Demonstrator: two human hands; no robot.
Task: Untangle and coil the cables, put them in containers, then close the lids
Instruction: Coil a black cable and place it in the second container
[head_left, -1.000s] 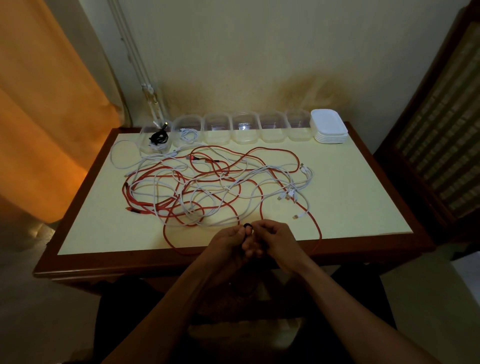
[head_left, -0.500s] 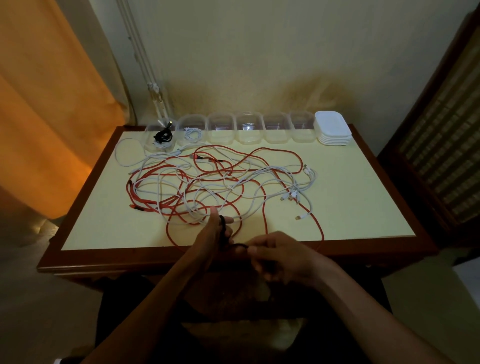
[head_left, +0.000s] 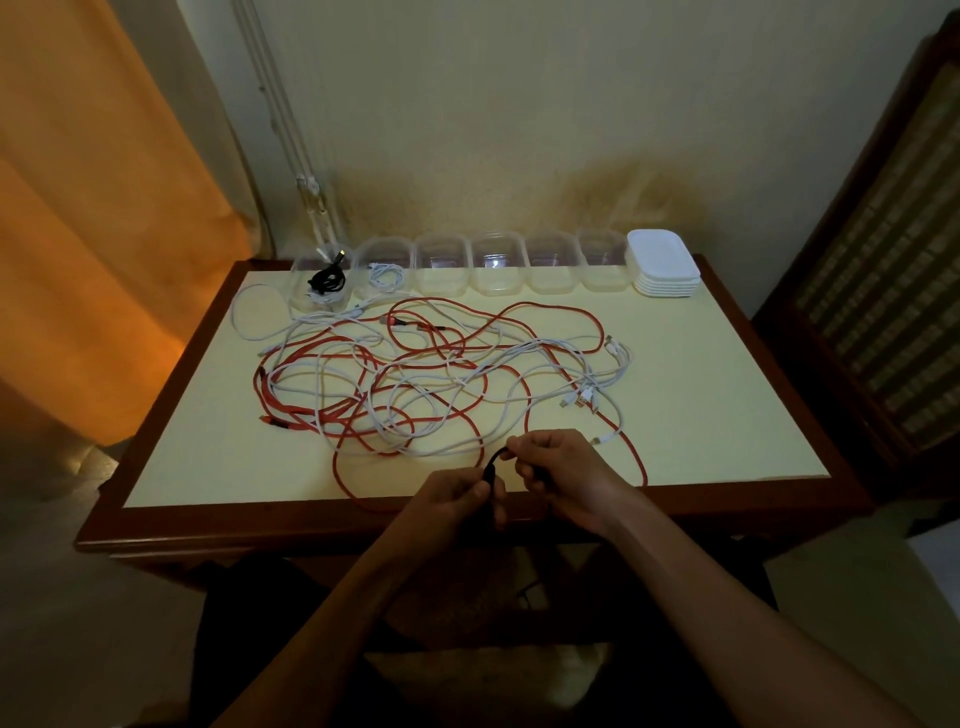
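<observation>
A tangle of red cables (head_left: 415, 358) and white cables (head_left: 524, 353) is spread over the middle of the table (head_left: 727, 415). At the front edge, my left hand (head_left: 457, 499) grips a short black cable (head_left: 493, 465), and my right hand (head_left: 561, 467) pinches the same cable's upper loop. A row of clear containers (head_left: 496, 265) lines the back edge. The leftmost container (head_left: 322, 280) holds a coiled black cable, and the container beside it (head_left: 384, 270) holds a white coil.
A stack of white lids (head_left: 662, 262) sits at the right end of the container row. An orange curtain (head_left: 104, 234) hangs left of the table, and a dark wooden cabinet (head_left: 883, 260) stands to the right. A wall is behind the table.
Both hands came back together over the front edge of the table with the black cable between them; the right hand rose to pinch the loop.
</observation>
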